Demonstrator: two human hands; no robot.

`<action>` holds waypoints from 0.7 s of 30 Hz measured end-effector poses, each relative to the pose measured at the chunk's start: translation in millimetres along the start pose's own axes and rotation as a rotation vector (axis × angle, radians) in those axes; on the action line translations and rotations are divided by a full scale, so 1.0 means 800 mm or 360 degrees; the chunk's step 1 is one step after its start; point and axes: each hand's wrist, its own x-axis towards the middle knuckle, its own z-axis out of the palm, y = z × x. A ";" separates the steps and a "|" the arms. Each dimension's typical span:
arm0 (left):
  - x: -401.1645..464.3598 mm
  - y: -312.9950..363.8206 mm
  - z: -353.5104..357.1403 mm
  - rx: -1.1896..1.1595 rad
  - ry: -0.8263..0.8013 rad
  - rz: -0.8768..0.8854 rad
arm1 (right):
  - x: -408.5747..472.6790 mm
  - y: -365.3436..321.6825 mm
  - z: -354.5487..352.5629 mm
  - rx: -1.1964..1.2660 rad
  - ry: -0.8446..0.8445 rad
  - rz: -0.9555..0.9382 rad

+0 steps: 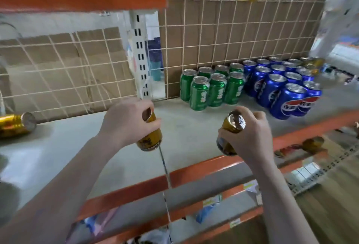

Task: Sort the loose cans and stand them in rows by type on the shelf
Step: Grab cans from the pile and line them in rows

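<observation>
Above the bare shelf (186, 137), 2 gripped gold cans (150, 137).

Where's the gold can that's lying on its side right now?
In the head view, the tipped gold can lies at the far left edge of the grey shelf, near the wire grid backing, well left of the left hand.

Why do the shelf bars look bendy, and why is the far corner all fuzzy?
In the head view, the wide lens curves the orange shelf edge and wire grid; the right edge smears, blurring the far blue cans; the green cans and both gold cans in the left hand and right hand look sharper.
</observation>
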 end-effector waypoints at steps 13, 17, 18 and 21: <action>0.092 0.178 0.039 0.0020 -0.0058 0.0364 | 0.042 0.132 -0.087 -0.0166 0.0051 0.0270; 0.131 0.256 0.060 0.0021 -0.0028 0.0377 | 0.094 0.200 -0.125 -0.0194 -0.0028 0.0309; 0.140 0.278 0.066 0.0028 -0.0003 0.0354 | 0.110 0.221 -0.135 -0.0198 -0.0047 0.0262; 0.169 0.349 0.086 0.0031 0.0072 0.0275 | 0.156 0.279 -0.169 -0.0191 -0.0082 0.0164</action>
